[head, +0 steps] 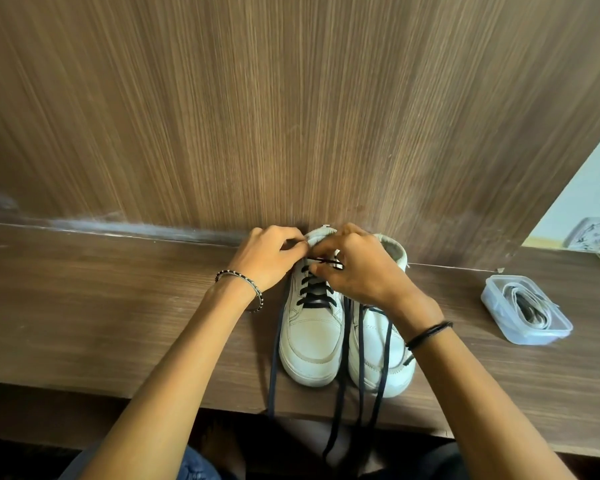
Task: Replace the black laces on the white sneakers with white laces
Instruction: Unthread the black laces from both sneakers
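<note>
Since the right hand (359,271) sits over the top eyelets, the upper part of the right sneaker (378,355) is hidden and the fingertips are tough to make out. Both shoes stand side by side on the wooden ledge (118,306), heels to the back panel (291,116), toes pointing at the camera. The left hand (274,252) pinches the tongue of the left sneaker (309,341). The right hand's fingers are curled in, pinching the black lace (314,301) up top. The white laces (529,306) lie in a clear plastic tub (496,308), well off right.
</note>
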A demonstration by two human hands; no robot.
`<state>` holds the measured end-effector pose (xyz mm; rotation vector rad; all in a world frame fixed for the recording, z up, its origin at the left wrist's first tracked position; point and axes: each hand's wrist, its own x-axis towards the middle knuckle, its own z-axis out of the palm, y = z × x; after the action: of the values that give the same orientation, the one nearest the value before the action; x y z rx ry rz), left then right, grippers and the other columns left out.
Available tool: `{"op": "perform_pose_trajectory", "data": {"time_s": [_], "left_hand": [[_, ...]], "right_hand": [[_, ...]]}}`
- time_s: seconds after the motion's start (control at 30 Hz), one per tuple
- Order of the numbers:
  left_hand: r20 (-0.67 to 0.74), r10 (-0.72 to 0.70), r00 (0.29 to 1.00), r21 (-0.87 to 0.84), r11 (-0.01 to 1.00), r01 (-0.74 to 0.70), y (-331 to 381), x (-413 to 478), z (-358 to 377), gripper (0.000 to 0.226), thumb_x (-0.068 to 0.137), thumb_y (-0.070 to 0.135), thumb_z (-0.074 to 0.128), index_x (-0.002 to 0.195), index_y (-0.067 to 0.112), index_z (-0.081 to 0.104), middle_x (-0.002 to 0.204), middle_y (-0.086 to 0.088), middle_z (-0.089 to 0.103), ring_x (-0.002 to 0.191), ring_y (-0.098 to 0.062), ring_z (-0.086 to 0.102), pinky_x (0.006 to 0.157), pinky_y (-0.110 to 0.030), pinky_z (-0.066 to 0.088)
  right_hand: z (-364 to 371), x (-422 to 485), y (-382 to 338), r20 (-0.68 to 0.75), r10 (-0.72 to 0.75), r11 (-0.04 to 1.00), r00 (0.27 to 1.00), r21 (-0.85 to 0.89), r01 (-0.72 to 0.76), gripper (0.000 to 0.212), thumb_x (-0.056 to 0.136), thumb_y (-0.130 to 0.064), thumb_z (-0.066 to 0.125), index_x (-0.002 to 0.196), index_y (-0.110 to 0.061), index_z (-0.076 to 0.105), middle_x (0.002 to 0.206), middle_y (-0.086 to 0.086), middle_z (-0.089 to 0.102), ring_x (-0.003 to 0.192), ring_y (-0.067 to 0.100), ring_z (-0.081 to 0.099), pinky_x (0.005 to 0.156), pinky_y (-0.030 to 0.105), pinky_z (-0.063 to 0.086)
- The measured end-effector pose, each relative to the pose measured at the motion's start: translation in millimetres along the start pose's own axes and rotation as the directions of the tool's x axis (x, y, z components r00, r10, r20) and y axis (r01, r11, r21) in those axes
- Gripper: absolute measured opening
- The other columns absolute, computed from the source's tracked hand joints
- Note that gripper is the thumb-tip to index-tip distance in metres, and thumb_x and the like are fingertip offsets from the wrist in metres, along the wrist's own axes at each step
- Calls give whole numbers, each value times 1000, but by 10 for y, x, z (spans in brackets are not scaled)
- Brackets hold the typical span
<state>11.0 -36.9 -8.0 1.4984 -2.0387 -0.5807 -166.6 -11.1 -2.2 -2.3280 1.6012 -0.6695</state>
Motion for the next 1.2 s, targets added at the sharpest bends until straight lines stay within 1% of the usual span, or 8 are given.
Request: {"op": "perform_pose_trajectory", "data": {"time_s": [0.27,0.57,0.73,0.87,0.9,0.97,1.03,1.2], "left_hand": [[-5,-14,1000,-4,1000,14,-33,24,29,24,100,42,52,101,32,74,79,0,70,81,-22,65,75,-46,57],[14,-29,999,-108,994,30,-84,42,63,20,96,45,58,95,34,74,96,-4,75,88,-26,72,77,-49,63],[15,-26,1000,-130,991,28,-69,39,52,23,97,45,58,96,30,75,81,-6,74,76,-27,73,73,-48,63],[8,-22,1000,-122,992,23,-51,26,65,24,98,44,58,101,28,76,94,-12,74,91,-30,73,73,-46,63],[6,-21,1000,-123,992,22,-48,25,66,24,98,43,58,102,28,76,95,-12,74,91,-30,73,72,-46,63],[1,-20,1000,-123,992,20,-44,23,59,25,98,44,58,103,28,76,95,-12,74,87,-30,73,73,-47,63],[-1,-25,1000,-109,994,25,-46,30,46,25,98,45,57,103,29,76,94,-9,74,85,-28,71,75,-48,62],[23,-15,1000,-51,999,16,-61,37,-3,23,101,40,56,108,32,76,102,7,76,102,-13,67,88,-33,53]], "right_hand": [[62,35,-112,-223,154,988,963,6,-157,15,95,-15,68,84,-5,72,100,3,55,83,22,61,72,46,58],[-215,-94,30,-460,445,870,768,426,-249,16,102,-28,60,93,-16,62,101,-6,51,83,5,55,81,31,49],[-202,-52,-112,-131,541,185,830,982,35,9,108,-14,51,101,-8,49,79,6,74,84,18,76,90,40,60],[-325,-25,-186,-153,572,-1,806,982,187,23,108,0,43,88,-10,44,66,-2,56,55,6,53,57,20,47],[-349,-28,-154,-168,559,75,812,985,153,20,108,-1,43,90,-9,44,71,0,54,56,6,50,53,18,42],[-359,-73,-77,-200,451,514,870,855,-70,13,107,-12,50,96,-5,50,80,0,58,65,7,53,57,19,46],[-297,-121,-7,-218,280,895,935,411,-172,12,102,-20,61,101,-8,62,91,-4,67,77,7,62,72,22,54],[-12,-114,-98,-81,5,998,997,-68,-11,15,99,-27,64,110,-19,71,106,-6,58,90,12,60,80,35,56]]}}
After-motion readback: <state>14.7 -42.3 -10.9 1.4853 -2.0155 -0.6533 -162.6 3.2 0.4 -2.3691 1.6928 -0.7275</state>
